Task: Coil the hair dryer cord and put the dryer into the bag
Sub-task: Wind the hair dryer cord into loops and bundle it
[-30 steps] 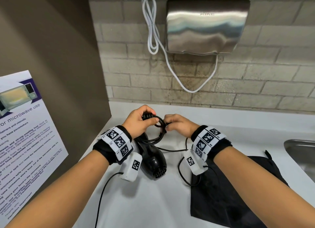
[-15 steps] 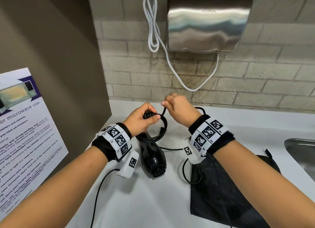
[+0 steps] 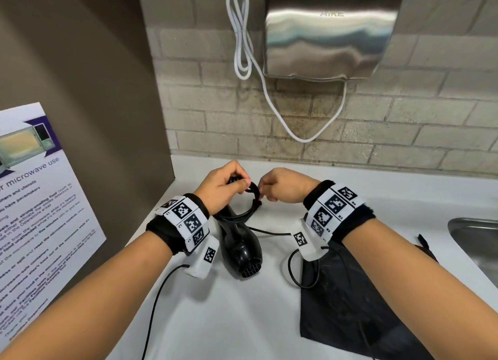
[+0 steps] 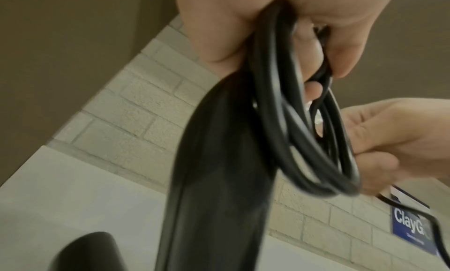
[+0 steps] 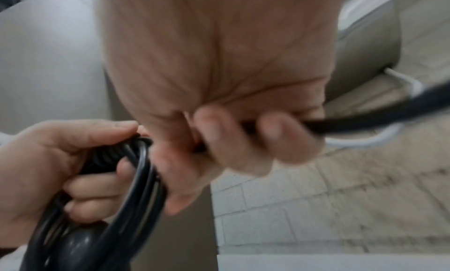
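A black hair dryer point(image 3: 241, 249) stands nozzle-down on the white counter point(image 3: 229, 319), its handle point(image 4: 219, 169) rising into my left hand point(image 3: 223, 187). That hand grips the handle's top together with several loops of black cord point(image 4: 316, 144). My right hand point(image 3: 283, 188) pinches the cord point(image 5: 365, 121) at the coil's right side, fingers curled round it. A loose length of the cord point(image 3: 292, 268) trails over the counter to a black bag point(image 3: 347, 314) lying flat at the right.
A steel hand dryer point(image 3: 331, 33) with a white cable point(image 3: 242, 49) hangs on the brick wall behind. A steel sink point(image 3: 477, 241) lies at the right edge. At the left, a brown panel carries a microwave notice point(image 3: 40, 211).
My right hand rose above the coil half a second ago and has come back down to its right side, laying another turn of cord. The left hand stayed on the handle.
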`<state>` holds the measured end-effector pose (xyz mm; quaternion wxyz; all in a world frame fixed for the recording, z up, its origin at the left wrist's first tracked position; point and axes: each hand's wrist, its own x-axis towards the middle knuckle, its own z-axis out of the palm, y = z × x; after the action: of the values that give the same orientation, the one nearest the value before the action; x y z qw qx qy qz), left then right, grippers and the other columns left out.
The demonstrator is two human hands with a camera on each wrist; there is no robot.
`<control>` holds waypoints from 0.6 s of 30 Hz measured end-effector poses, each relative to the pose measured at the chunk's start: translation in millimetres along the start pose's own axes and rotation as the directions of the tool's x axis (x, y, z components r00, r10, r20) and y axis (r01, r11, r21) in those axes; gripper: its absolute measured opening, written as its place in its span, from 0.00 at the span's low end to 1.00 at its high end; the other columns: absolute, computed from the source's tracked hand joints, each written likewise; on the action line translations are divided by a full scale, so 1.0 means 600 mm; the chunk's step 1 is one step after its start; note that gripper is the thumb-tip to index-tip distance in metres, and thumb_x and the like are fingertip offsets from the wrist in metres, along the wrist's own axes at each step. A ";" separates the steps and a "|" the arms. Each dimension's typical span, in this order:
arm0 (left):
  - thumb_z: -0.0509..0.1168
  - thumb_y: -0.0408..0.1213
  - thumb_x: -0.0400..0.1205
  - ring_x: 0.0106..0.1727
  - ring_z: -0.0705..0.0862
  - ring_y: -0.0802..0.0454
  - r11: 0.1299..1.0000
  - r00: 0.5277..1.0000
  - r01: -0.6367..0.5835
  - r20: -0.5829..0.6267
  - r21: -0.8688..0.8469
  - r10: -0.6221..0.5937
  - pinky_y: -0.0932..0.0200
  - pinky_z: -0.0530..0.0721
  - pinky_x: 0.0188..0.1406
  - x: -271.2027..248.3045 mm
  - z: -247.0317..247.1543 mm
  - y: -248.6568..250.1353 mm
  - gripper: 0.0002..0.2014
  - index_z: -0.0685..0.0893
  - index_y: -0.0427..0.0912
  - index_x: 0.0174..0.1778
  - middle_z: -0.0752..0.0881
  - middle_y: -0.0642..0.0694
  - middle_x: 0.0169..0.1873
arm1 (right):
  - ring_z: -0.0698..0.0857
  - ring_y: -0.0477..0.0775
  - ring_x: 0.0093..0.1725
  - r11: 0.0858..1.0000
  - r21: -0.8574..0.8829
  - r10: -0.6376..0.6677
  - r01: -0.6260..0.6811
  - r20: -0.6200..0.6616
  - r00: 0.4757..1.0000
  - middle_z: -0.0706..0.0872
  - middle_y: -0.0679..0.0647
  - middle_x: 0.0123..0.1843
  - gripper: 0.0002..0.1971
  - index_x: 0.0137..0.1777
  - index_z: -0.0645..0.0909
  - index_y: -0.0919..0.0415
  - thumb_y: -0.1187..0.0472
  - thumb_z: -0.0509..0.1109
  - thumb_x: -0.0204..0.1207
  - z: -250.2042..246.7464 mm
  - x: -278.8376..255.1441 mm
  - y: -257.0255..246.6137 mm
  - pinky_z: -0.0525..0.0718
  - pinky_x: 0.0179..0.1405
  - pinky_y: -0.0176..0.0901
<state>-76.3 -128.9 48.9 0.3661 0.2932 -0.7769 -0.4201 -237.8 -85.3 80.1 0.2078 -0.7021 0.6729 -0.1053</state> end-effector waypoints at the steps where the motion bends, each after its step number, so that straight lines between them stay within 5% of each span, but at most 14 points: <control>1: 0.61 0.24 0.81 0.18 0.73 0.68 0.999 1.000 0.002 0.023 0.033 -0.003 0.79 0.68 0.20 0.000 0.003 0.003 0.10 0.75 0.43 0.37 0.77 0.47 0.28 | 0.80 0.50 0.42 1.000 -0.025 0.012 -0.013 -0.050 0.999 0.81 0.48 0.37 0.11 0.48 0.84 0.56 0.60 0.59 0.79 0.002 0.002 -0.001 0.75 0.45 0.42; 5: 0.63 0.30 0.81 0.17 0.72 0.68 0.989 0.993 0.053 0.093 0.137 -0.066 0.77 0.68 0.20 0.011 0.006 0.010 0.05 0.74 0.41 0.48 0.75 0.48 0.29 | 0.81 0.58 0.56 0.986 -0.151 0.022 -0.075 -0.329 0.944 0.86 0.53 0.53 0.11 0.53 0.82 0.54 0.58 0.57 0.80 0.004 0.003 -0.002 0.71 0.46 0.42; 9: 0.62 0.34 0.83 0.19 0.74 0.71 0.979 0.985 0.049 0.155 0.200 -0.081 0.77 0.69 0.21 0.018 0.014 0.015 0.19 0.70 0.43 0.70 0.76 0.51 0.30 | 0.82 0.60 0.57 0.976 -0.206 -0.050 -0.065 -0.506 0.861 0.87 0.56 0.53 0.13 0.56 0.80 0.55 0.55 0.55 0.82 0.011 -0.004 -0.011 0.72 0.45 0.45; 14: 0.59 0.31 0.84 0.18 0.74 0.70 0.991 0.987 0.018 0.155 0.131 -0.039 0.79 0.68 0.20 0.019 0.016 0.013 0.09 0.77 0.34 0.58 0.79 0.48 0.31 | 0.83 0.60 0.51 0.993 -0.117 -0.066 -0.009 -0.623 0.780 0.87 0.56 0.46 0.14 0.52 0.80 0.57 0.54 0.53 0.83 0.024 -0.027 -0.013 0.70 0.40 0.44; 18: 0.57 0.30 0.85 0.17 0.73 0.69 0.999 0.995 -0.015 0.101 0.041 0.011 0.80 0.68 0.19 0.012 0.017 0.009 0.05 0.77 0.39 0.53 0.77 0.47 0.31 | 0.77 0.57 0.36 0.986 0.112 -0.023 0.127 -0.654 0.757 0.76 0.50 0.29 0.14 0.37 0.72 0.55 0.55 0.53 0.84 0.051 -0.039 -0.011 0.66 0.35 0.43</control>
<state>-89.7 -127.4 52.2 0.3228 0.2741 -0.8049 -0.4156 -220.8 -57.7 58.8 0.0094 -0.6307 0.6647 -0.4004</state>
